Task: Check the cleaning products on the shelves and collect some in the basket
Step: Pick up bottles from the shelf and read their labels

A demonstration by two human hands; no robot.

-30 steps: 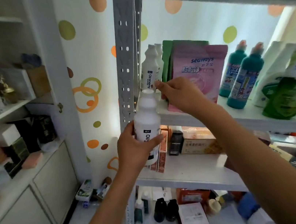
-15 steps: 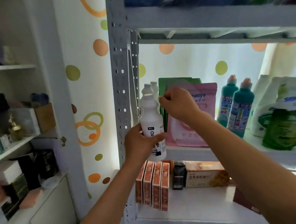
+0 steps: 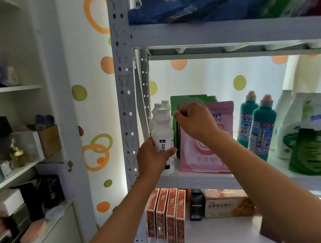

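1. Head view: our left hand [image 3: 153, 156] grips the white plastic bottle [image 3: 163, 141], now raised from below and standing on the grey metal shelf [image 3: 201, 177] at its left end.
2. Our right hand [image 3: 194, 122], fingers curled, seemingly pinching nothing, has left the cap; this bottle seems checked and returned, not collected.

Left hand [image 3: 153, 158] raised, fingers curled in a grip; right hand [image 3: 195, 122] raised, fisted.

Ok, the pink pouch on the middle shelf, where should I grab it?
Pinch the pink pouch by its flat top edge, coming from the front. It stands upright, with a white bottle and green pouch crowding its left and teal bottles on its right.
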